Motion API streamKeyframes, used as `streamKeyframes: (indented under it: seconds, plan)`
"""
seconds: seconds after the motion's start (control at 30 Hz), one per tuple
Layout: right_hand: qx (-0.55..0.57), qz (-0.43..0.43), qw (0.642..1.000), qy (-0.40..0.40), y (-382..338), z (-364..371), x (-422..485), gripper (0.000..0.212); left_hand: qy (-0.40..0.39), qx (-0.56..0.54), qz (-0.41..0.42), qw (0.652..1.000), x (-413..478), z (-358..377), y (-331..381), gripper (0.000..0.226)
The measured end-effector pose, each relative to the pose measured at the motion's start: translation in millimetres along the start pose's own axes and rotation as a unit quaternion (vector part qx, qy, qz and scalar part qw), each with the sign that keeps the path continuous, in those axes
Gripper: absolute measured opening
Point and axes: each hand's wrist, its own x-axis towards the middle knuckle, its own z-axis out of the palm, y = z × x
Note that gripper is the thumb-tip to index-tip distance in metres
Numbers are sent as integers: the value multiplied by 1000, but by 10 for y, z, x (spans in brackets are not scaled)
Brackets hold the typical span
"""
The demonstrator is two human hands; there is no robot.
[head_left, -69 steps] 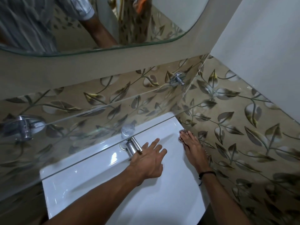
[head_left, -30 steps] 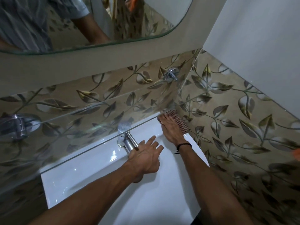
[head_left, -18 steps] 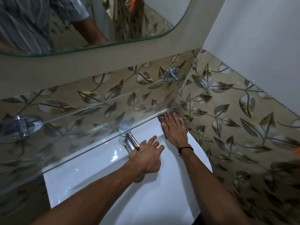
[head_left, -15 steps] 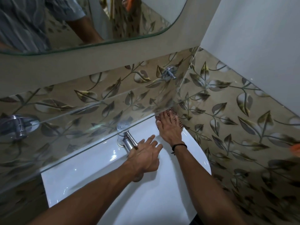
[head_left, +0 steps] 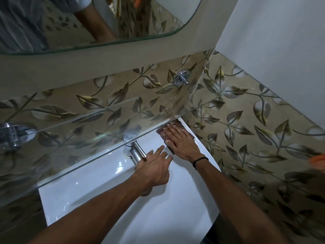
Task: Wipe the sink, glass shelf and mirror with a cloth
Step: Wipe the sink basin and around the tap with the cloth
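You press the cloth (head_left: 175, 123) flat in the back right corner of the sink (head_left: 105, 199).
Your right hand (head_left: 181, 143) lies on it with straight fingers, just under the glass shelf (head_left: 70, 138). Your left hand (head_left: 154, 171) rests on the tap (head_left: 135, 152), fingers straight and a little spread.

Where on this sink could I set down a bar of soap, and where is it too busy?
Bare: the sink ledge left of the tap, out to its left edge, and the glass shelf between its two metal brackets. Crowded: the back right corner, where the right hand presses the cloth, and the tap, where the left hand rests.
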Motion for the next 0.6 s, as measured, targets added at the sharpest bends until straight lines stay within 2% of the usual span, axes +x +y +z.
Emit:
streamKeyframes:
  seconds: [0.07, 0.2, 0.27, 0.37, 0.43, 0.53, 0.6]
  plan:
    - [-25, 25, 999, -2, 134, -31, -11, 62, -1, -4, -6, 1000, 2, -4, 4, 42]
    - [7, 154, 988, 8, 3, -9, 305, 61, 2, 1, -11, 1000, -1, -24, 23, 38]
    - [19, 121, 992, 6, -74, 36, 297, 61, -3, 2, -10, 1000, -8, -32, 25, 40]
    - [-11, 0, 1000, -20, 57, -27, 53, 61, -5, -3, -9, 1000, -15, -30, 29, 42]
    - [-39, 19, 999, -20, 181, -89, 63, 60, -4, -5, -10, 1000, -11, -33, 25, 41]
    - [-8, 130, 991, 7, 74, -49, 282, 61, 3, -7, -14, 1000, 7, -18, 18, 39]
    - [18, 129, 991, 20, -69, 16, 344, 61, -1, -4, -12, 1000, 5, -19, 11, 43]
